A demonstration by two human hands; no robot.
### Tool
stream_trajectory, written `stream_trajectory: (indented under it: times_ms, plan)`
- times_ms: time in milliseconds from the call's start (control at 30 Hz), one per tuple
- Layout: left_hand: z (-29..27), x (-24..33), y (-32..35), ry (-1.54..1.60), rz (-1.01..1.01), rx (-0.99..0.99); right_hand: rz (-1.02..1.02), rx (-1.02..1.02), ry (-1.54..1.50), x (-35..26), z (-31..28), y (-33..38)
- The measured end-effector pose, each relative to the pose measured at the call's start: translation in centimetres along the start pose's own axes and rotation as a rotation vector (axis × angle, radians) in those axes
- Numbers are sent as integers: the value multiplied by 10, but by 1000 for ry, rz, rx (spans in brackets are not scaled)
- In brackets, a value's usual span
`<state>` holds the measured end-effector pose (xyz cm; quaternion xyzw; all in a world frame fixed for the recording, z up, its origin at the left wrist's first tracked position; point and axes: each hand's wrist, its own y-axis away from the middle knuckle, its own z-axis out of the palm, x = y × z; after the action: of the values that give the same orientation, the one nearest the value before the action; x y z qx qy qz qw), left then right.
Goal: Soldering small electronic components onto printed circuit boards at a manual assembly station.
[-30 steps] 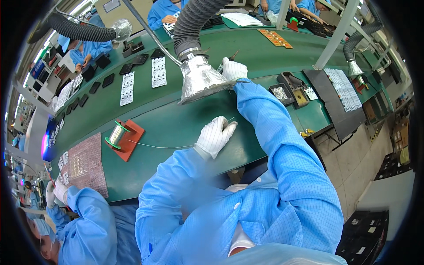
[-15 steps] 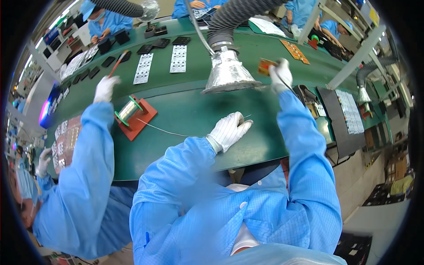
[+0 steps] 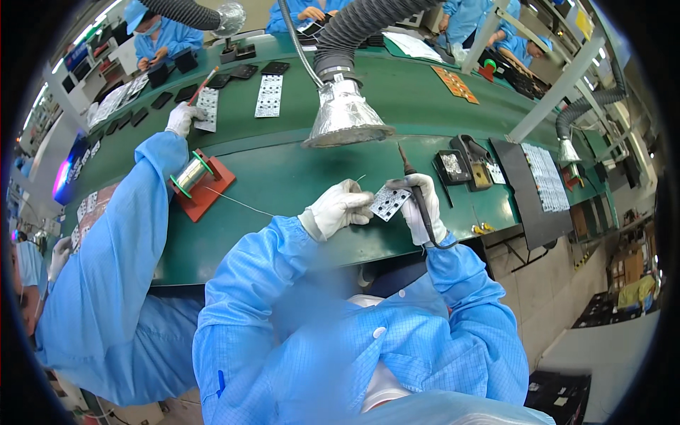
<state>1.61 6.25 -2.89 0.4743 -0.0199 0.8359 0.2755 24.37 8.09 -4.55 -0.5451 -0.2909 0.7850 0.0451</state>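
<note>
My left hand (image 3: 341, 210) pinches solder wire (image 3: 244, 204); my right hand (image 3: 423, 205) grips the iron (image 3: 416, 191) beside the board (image 3: 389, 202), near the bench edge (image 3: 397, 244), under the hood (image 3: 346, 120).

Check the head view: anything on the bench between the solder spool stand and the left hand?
Only a thin solder wire on bare green bench, running from the solder spool on its red stand toward the left hand. Head view shows it.
</note>
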Motion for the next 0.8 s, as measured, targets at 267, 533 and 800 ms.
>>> stream_trajectory:
  times_ms: [267,533,800]
  plan:
    - [-10,-3,0,33,12,51,177,266,-531,22,-9,-8]
    - [3,3,4,-38,68,147,93,321,320,2,-4,1]
    - [4,7,7,-118,50,111,194,307,95,-14,3,-2]
